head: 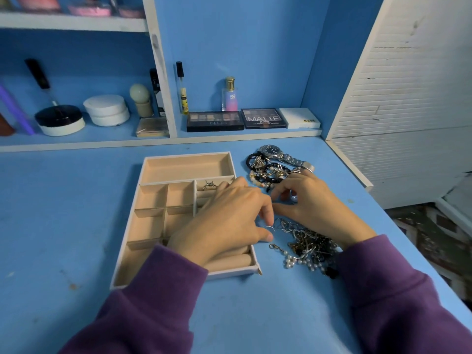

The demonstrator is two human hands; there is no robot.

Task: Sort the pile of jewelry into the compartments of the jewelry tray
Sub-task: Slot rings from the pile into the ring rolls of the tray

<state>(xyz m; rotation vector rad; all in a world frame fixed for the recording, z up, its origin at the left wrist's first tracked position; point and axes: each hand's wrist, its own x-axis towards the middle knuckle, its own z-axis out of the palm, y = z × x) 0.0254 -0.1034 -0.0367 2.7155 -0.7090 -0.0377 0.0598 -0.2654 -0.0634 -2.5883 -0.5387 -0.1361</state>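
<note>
A beige jewelry tray [158,172] with several compartments lies on the blue desk. One silver ring [210,185] sits in its upper right slot. My left hand [229,221] lies over the tray's right side and pinches a small silver hoop [270,228] between thumb and forefinger, just off the tray's right edge. My right hand [316,208] rests beside it, fingers curled and touching the tangled chains and pearl strand [306,249]. Behind the hands lies a second heap of black and pearl bracelets [265,169] with a silver watch [274,150].
Eyeshadow palettes [214,121], a perfume bottle [231,94] and jars [107,109] stand on the low shelf at the back. A white slatted panel [398,103] bounds the desk on the right. The desk's right edge runs diagonally near my right sleeve.
</note>
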